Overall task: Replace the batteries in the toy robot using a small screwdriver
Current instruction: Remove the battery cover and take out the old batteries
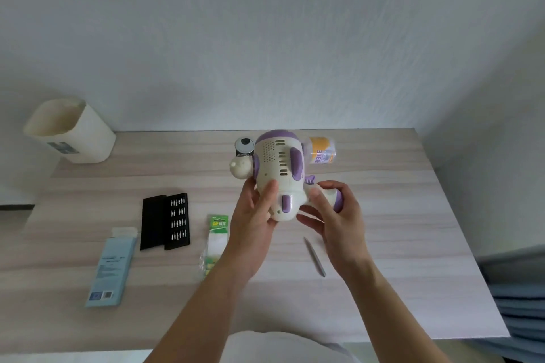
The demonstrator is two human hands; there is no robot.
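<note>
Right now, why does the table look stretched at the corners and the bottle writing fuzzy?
Head view: the wide-angle lens stretches the table toward the corners; same view, the bubble bottle behind the toy robot looks slightly blurred, its label partly hidden; light is soft, no glare.

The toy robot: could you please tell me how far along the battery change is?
Early on. Done: the bit case lies open, and the screwdriver and battery pack are laid out on the table. In hand: the left hand and right hand both grip the toy above the table, no tool on it. Left: no opened battery cover shows, so unscrewing, swapping batteries and closing seemingly remain.
</note>
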